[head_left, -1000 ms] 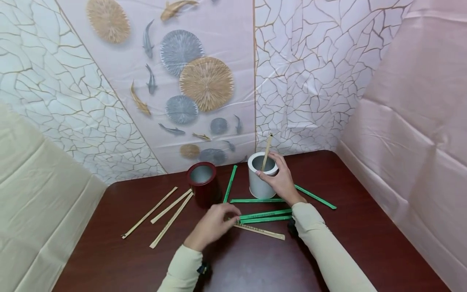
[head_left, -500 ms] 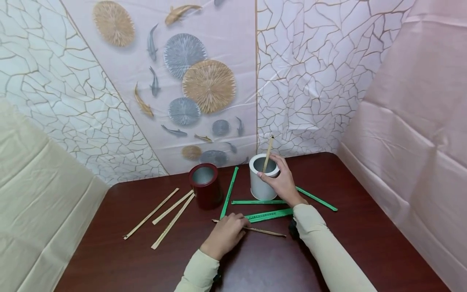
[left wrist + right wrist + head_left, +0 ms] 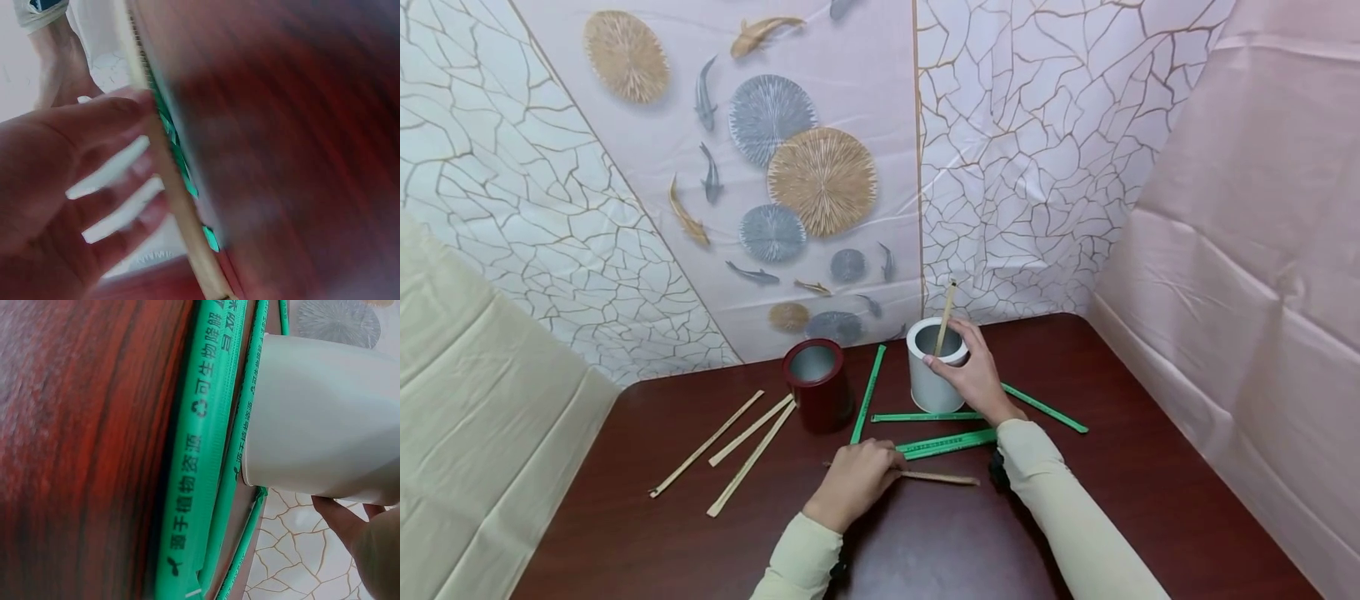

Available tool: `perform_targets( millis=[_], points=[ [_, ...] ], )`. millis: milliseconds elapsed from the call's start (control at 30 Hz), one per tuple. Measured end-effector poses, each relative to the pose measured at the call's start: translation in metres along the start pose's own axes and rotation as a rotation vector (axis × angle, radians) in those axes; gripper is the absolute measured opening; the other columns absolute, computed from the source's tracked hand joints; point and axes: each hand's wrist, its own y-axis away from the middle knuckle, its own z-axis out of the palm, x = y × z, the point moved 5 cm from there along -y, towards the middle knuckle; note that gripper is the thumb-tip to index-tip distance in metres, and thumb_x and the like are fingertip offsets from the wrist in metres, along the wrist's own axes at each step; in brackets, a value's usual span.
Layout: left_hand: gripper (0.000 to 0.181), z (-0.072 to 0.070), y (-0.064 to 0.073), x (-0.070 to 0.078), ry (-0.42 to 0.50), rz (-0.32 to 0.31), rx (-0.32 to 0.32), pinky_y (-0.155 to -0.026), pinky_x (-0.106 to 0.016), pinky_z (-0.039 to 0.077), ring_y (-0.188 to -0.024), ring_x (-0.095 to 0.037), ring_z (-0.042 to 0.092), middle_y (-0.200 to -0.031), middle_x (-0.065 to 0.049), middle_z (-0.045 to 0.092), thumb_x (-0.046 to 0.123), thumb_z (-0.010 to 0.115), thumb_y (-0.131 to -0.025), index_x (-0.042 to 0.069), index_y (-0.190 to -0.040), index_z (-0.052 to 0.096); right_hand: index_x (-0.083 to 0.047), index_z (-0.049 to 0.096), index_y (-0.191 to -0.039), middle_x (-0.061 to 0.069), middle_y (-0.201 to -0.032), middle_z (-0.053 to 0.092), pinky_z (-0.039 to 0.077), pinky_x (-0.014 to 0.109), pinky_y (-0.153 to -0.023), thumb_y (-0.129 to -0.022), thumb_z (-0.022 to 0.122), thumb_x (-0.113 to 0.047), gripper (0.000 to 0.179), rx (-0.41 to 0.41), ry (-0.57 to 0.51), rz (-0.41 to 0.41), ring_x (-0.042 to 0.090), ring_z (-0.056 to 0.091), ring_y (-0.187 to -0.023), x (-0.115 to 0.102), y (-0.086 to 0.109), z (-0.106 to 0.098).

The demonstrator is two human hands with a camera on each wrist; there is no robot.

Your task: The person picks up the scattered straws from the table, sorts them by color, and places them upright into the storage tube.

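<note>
My left hand (image 3: 860, 479) pinches a beige paper-wrapped straw (image 3: 943, 478) between thumb and fingers near the front of the table. In the left wrist view the held straw (image 3: 184, 212) runs past the fingertips, with green behind it. My right hand (image 3: 979, 382) grips a white can (image 3: 934, 385) at its rim, thumb in front and fingers behind. Another beige straw (image 3: 945, 321) leans upright inside that can. The right wrist view shows the can's side (image 3: 319, 419) and part of the right hand below it.
A dark red can (image 3: 823, 404) stands left of the white one. Three beige straws (image 3: 707, 443) lie to its left. Several green wrapped straws (image 3: 947, 446) lie around the white can and between the hands. Patterned cloth (image 3: 820, 179) rises behind the table (image 3: 610, 533).
My left hand has moved right and closed on the front beige straw, turning it and then drawing it slightly left. My right hand stays on the white can.
</note>
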Motion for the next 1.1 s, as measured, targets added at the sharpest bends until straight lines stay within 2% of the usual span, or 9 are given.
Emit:
perform_targets(
  millis=[167,367,533,633,800,900,1000,1100],
  points=[
    [0.006,-0.020,0.002,-0.001,0.097,-0.006,0.099,-0.068,-0.027,0.057,-0.090,-0.005,0.070,-0.096,0.016,0.073,0.024,0.082,-0.095,0.027,-0.100,0.082,-0.011,0.050,-0.155,0.011,-0.165,0.036,0.036,0.061,-0.116,-0.092,0.085,-0.025,0.073,-0.015,-0.009,-0.009,0.032,0.036,-0.151,0.000,0.001,0.001],
    [0.012,-0.058,0.001,0.005,0.268,0.068,0.268,-0.075,-0.023,0.058,-0.092,-0.001,0.070,-0.101,0.014,0.075,0.018,0.082,-0.094,0.022,-0.105,0.082,-0.011,0.050,-0.155,0.008,-0.163,0.038,0.035,0.059,-0.116,-0.092,0.085,-0.025,0.073,-0.017,-0.005,-0.015,0.031,0.037,-0.150,0.000,0.002,0.003],
    [0.014,-0.092,-0.022,0.003,0.473,0.150,0.447,-0.077,-0.023,0.058,-0.091,-0.004,0.070,-0.102,0.006,0.076,0.009,0.081,-0.094,0.014,-0.108,0.080,-0.008,0.051,-0.154,0.011,-0.162,0.039,0.036,0.060,-0.115,-0.091,0.086,-0.022,0.074,0.002,-0.007,-0.025,0.034,0.037,-0.149,-0.001,0.000,0.001],
    [0.014,-0.108,-0.040,-0.003,0.556,0.168,0.538,-0.075,-0.026,0.060,-0.092,-0.009,0.073,-0.102,-0.001,0.077,0.007,0.080,-0.095,0.009,-0.109,0.078,-0.008,0.051,-0.155,0.012,-0.162,0.039,0.036,0.060,-0.116,-0.091,0.086,-0.021,0.074,0.006,-0.010,-0.018,0.034,0.038,-0.149,0.000,0.001,0.001],
    [0.012,-0.132,-0.071,-0.018,0.682,0.088,0.657,-0.069,-0.031,0.063,-0.090,-0.020,0.076,-0.100,-0.010,0.077,0.006,0.078,-0.096,0.003,-0.108,0.075,-0.011,0.051,-0.155,0.010,-0.161,0.041,0.037,0.055,-0.115,-0.090,0.087,-0.028,0.076,0.010,-0.003,-0.015,0.030,0.042,-0.145,-0.001,0.000,0.003],
    [0.016,-0.143,-0.090,-0.028,0.755,0.022,0.689,-0.072,-0.035,0.064,-0.091,-0.024,0.077,-0.101,-0.012,0.076,0.006,0.076,-0.098,0.002,-0.113,0.072,-0.011,0.051,-0.155,0.011,-0.161,0.041,0.038,0.055,-0.115,-0.089,0.087,-0.030,0.077,0.017,-0.002,-0.022,0.030,0.042,-0.145,-0.002,-0.001,0.004],
    [0.019,-0.146,-0.109,-0.037,0.802,-0.053,0.690,-0.077,-0.038,0.064,-0.092,-0.025,0.077,-0.103,-0.012,0.076,0.007,0.073,-0.100,0.002,-0.118,0.071,-0.010,0.051,-0.155,0.013,-0.162,0.040,0.039,0.057,-0.114,-0.089,0.087,-0.029,0.077,0.023,-0.002,-0.028,0.032,0.042,-0.145,-0.003,0.000,0.003],
    [0.021,-0.139,-0.127,-0.045,0.839,-0.126,0.669,-0.081,-0.040,0.063,-0.094,-0.025,0.076,-0.106,-0.012,0.074,0.008,0.071,-0.101,0.000,-0.121,0.071,-0.010,0.051,-0.155,0.012,-0.162,0.040,0.038,0.057,-0.115,-0.089,0.087,-0.028,0.078,0.033,0.004,-0.020,0.032,0.041,-0.146,-0.002,0.001,0.000]
  ],
)
